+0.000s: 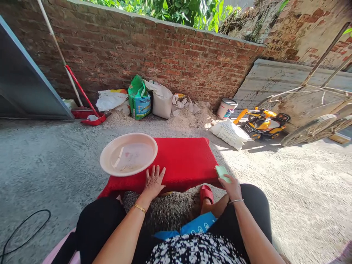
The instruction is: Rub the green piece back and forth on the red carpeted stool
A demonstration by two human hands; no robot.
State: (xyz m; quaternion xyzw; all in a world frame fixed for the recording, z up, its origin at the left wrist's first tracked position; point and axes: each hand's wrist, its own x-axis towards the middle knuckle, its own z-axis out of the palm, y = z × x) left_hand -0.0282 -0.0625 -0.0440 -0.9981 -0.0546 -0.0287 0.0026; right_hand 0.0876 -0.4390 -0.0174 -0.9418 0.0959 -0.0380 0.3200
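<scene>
My left hand [154, 182] lies flat with fingers spread on the near edge of a red cloth-covered table [184, 157], holding nothing. Just beyond it, to the left, a pale pink plastic basin [106, 161] stands on the table with shallow clear water inside. At the table's right corner my right hand [232, 187] is closed on a flat, light-green rectangular thing [223, 173]; its exact kind does not show. The fingers under that thing are partly hidden.
Along the brick wall [110, 47] stand a red dustpan [96, 120], a green sack [139, 99], a white sack [162, 101] and a bucket [227, 108]. A toy excavator [265, 123] and a cart wheel [309, 130] are at right. A black cable [29, 227] lies at left.
</scene>
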